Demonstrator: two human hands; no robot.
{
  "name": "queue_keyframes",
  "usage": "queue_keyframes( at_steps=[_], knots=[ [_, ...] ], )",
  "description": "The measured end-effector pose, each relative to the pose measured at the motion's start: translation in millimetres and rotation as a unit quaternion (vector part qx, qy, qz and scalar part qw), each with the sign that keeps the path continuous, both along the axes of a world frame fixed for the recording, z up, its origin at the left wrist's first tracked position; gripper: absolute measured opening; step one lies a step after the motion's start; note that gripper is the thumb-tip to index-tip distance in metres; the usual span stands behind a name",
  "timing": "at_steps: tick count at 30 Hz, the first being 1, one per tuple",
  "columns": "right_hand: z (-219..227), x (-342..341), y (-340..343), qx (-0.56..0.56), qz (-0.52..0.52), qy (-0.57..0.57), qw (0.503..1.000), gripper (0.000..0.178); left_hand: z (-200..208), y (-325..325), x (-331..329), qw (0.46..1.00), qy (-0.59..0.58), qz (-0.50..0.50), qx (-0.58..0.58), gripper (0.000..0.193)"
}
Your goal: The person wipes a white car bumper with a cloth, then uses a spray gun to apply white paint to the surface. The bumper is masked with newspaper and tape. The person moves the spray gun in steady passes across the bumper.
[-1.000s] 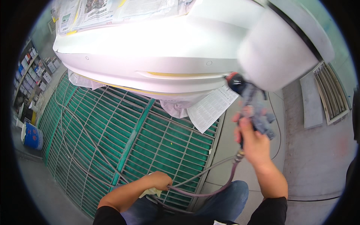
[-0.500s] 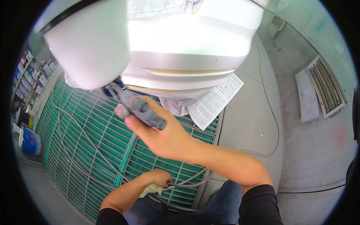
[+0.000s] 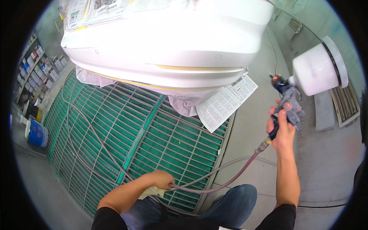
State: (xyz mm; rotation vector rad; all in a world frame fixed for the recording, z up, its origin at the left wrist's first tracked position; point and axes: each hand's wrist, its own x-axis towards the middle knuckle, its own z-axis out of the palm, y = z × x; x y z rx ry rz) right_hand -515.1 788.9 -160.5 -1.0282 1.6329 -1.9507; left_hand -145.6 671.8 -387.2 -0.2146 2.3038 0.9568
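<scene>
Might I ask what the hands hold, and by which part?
Right hand: grey, pistol-shaped spray gun, by its handle. Left hand: long purplish hose, partway along, and apparently a pale yellow cloth, gripped part hidden.

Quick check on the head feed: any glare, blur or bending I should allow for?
Head view: glare bleaches most surface detail from the upper white car bumper; head view: the floor grating bows along its left edge, and the corners go black; head view: the spray gun looks fairly sharp.
</scene>
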Motion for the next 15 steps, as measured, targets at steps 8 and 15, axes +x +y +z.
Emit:
queue_keyframes(
  at_steps=[8, 15],
  knots=[
    [-26.6, -101.7, 15.2, 0.054, -0.251, 0.078, 0.963, 0.034, 79.6, 26.4, -15.3, 0.998, 0.046, 0.029, -0.044, 0.028],
    [-50.3, 13.9, -1.8, 0.151, -0.095, 0.080, 0.981, 0.031, 51.9, 41.6, -3.2, 0.995, 0.039, -0.082, -0.029, 0.025]
  ],
)
